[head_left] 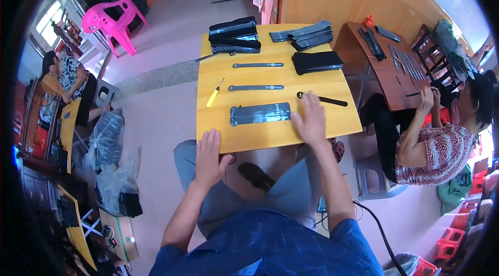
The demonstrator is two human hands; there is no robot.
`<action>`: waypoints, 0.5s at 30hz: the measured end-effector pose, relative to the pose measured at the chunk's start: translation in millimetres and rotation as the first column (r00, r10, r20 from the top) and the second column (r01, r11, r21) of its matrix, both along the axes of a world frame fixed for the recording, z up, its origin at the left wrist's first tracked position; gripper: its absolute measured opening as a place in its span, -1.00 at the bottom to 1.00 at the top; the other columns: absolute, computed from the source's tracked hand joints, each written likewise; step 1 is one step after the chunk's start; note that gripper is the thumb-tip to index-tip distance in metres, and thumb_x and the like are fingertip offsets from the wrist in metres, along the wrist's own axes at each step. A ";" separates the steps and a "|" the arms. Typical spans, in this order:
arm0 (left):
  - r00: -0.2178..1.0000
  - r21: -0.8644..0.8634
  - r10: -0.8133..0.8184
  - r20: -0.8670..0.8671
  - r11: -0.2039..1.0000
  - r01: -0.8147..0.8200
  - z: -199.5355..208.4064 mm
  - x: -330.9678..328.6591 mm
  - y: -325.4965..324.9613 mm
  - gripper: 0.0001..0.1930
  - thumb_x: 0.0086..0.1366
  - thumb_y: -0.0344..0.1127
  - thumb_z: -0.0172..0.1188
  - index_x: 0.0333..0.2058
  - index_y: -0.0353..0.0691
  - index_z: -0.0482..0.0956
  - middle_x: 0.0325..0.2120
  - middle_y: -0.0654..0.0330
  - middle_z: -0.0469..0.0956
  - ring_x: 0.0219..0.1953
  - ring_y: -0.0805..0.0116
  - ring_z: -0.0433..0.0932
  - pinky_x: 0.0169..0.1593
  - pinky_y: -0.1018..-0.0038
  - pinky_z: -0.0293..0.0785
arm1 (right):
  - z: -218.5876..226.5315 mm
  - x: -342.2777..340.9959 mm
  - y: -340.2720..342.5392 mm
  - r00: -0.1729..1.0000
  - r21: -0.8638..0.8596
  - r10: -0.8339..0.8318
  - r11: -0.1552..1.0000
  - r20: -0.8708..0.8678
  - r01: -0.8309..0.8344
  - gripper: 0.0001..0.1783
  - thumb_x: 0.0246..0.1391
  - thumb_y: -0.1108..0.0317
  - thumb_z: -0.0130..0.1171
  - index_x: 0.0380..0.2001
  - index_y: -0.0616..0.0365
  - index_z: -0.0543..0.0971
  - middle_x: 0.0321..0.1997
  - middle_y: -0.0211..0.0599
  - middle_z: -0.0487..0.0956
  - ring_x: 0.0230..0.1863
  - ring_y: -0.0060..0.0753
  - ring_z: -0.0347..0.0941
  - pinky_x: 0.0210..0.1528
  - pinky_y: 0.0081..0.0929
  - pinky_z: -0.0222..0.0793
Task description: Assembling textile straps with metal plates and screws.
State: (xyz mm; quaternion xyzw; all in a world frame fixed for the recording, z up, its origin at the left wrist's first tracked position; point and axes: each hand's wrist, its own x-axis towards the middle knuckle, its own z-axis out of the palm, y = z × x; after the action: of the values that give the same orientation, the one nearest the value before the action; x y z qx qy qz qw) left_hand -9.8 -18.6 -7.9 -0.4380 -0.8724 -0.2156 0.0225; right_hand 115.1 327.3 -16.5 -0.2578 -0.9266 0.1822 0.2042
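My left hand (209,159) lies open at the near left edge of the yellow table (291,135), fingers spread and holding nothing. My right hand (312,121) is open over the right side, its thumb close to a shiny plastic-wrapped pack of grey straps (261,113). Beyond its fingertips a black strap with a loop end (333,101) lies flat; the fingers partly cover it. Two grey straps, one nearer (257,87) and one farther (258,65), lie crosswise in the middle. Left of them rests a screwdriver with a yellow handle (212,98).
Stacked black straps (234,42), a pile of grey straps (312,34) and a black bundle (317,62) occupy the table's far side. At right, a person (436,146) sits beside a brown table (387,86). Plastic bags (106,138) and a pink chair (117,21) stand left.
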 end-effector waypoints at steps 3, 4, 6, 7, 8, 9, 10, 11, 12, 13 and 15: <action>0.995 0.041 -0.088 0.045 0.995 0.086 -4.5 29.6 -12.2 -0.18 0.31 -0.04 0.29 0.41 -0.30 0.18 0.40 -0.14 0.19 0.46 -0.28 0.09 0.43 -0.23 0.02 | -3.1 8.3 31.6 0.993 0.029 -0.111 0.994 0.045 0.110 -0.16 0.25 -0.09 0.16 0.44 0.16 0.24 0.58 -0.05 0.14 0.60 0.10 -0.03 0.52 0.30 -0.11; 0.994 0.040 -0.101 0.033 0.994 0.100 -10.2 37.6 -14.6 -0.22 0.29 -0.05 0.30 0.39 -0.26 0.25 0.39 -0.11 0.22 0.45 -0.25 0.13 0.42 -0.23 0.04 | -4.0 8.4 40.2 0.985 0.022 -0.136 0.991 0.110 0.134 -0.17 0.26 -0.08 0.15 0.44 0.17 0.25 0.58 -0.05 0.15 0.59 0.11 -0.01 0.52 0.29 -0.10; 0.993 0.076 -0.102 0.059 0.992 0.098 -8.8 54.1 -21.1 -0.24 0.29 -0.07 0.30 0.38 -0.25 0.28 0.39 -0.09 0.23 0.44 -0.23 0.14 0.42 -0.22 0.04 | -9.8 17.5 38.2 0.984 0.037 -0.096 0.995 0.147 0.092 -0.19 0.26 -0.08 0.14 0.42 0.17 0.28 0.57 -0.05 0.17 0.58 0.12 0.00 0.51 0.30 -0.09; 0.989 0.110 -0.119 0.089 0.988 0.109 -7.5 58.2 -21.2 -0.27 0.30 -0.08 0.30 0.36 -0.24 0.30 0.39 -0.07 0.23 0.44 -0.22 0.16 0.42 -0.21 0.05 | -13.7 26.9 36.4 0.979 0.048 -0.071 0.997 0.190 0.063 -0.20 0.27 -0.09 0.13 0.41 0.17 0.30 0.56 -0.05 0.19 0.57 0.13 0.02 0.50 0.30 -0.08; 0.990 0.115 -0.111 0.089 0.988 0.100 -8.0 61.4 -22.3 -0.27 0.30 -0.08 0.30 0.36 -0.24 0.30 0.39 -0.07 0.23 0.44 -0.22 0.16 0.42 -0.21 0.05 | -18.8 34.1 33.6 0.996 0.124 -0.048 0.992 0.079 0.038 -0.25 0.24 -0.07 0.17 0.33 0.22 0.40 0.47 -0.01 0.30 0.50 0.13 0.14 0.47 0.20 0.03; 0.989 0.131 -0.120 0.089 0.986 0.108 -9.1 64.0 -22.7 -0.29 0.30 -0.09 0.29 0.35 -0.23 0.32 0.38 -0.06 0.24 0.43 -0.20 0.17 0.42 -0.20 0.06 | -22.7 42.8 33.0 0.996 0.130 -0.042 0.991 0.080 0.031 -0.25 0.24 -0.07 0.17 0.33 0.22 0.40 0.47 -0.01 0.30 0.50 0.13 0.14 0.47 0.20 0.03; 0.988 0.143 -0.123 0.093 0.984 0.109 -11.0 68.0 -25.6 -0.32 0.31 -0.11 0.28 0.35 -0.23 0.34 0.38 -0.05 0.25 0.43 -0.19 0.18 0.41 -0.19 0.08 | -17.1 50.2 26.7 0.998 0.117 -0.025 0.993 0.054 0.018 -0.27 0.22 -0.06 0.20 0.28 0.24 0.44 0.41 0.00 0.35 0.45 0.13 0.20 0.44 0.14 0.08; 0.989 0.146 -0.109 0.097 0.985 0.094 -12.3 70.2 -28.2 -0.32 0.31 -0.11 0.28 0.35 -0.23 0.34 0.38 -0.05 0.25 0.43 -0.19 0.18 0.41 -0.19 0.08 | -11.7 56.3 18.9 1.000 0.106 -0.006 0.994 0.027 0.003 -0.29 0.20 -0.04 0.22 0.24 0.27 0.48 0.35 0.01 0.40 0.39 0.13 0.25 0.41 0.08 0.14; 0.991 0.176 -0.118 0.067 0.979 0.104 -12.6 69.9 -28.7 -0.34 0.32 -0.14 0.27 0.33 -0.23 0.35 0.37 -0.05 0.26 0.43 -0.18 0.19 0.41 -0.18 0.08 | -8.4 61.5 9.4 1.000 0.168 0.008 0.986 -0.002 -0.007 -0.30 0.16 -0.03 0.26 0.19 0.30 0.51 0.27 0.03 0.45 0.31 0.13 0.32 0.37 0.00 0.21; 0.991 0.208 -0.131 0.037 0.971 0.121 -13.2 69.0 -27.2 -0.37 0.32 -0.16 0.26 0.32 -0.23 0.37 0.36 -0.05 0.27 0.42 -0.17 0.20 0.41 -0.18 0.09 | -2.1 67.5 1.5 1.000 0.175 0.016 0.984 0.004 -0.016 -0.30 0.16 -0.03 0.26 0.19 0.30 0.51 0.27 0.03 0.45 0.31 0.13 0.32 0.37 0.00 0.21; 0.992 0.219 -0.124 0.018 0.969 0.117 -11.2 68.6 -25.9 -0.40 0.32 -0.18 0.25 0.30 -0.23 0.39 0.35 -0.05 0.28 0.41 -0.16 0.21 0.41 -0.17 0.10 | 8.7 77.5 -13.4 0.996 0.154 0.087 0.984 0.024 -0.090 -0.26 0.14 -0.08 0.28 0.19 0.30 0.51 0.28 0.05 0.45 0.31 0.16 0.33 0.36 0.03 0.22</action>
State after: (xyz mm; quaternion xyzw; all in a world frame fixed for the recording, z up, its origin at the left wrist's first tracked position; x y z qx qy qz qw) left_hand 58.8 -44.4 -19.1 -0.4816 -0.8157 -0.3174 0.0434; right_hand 192.6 313.9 -7.7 -0.2013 -0.9502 0.1161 0.2075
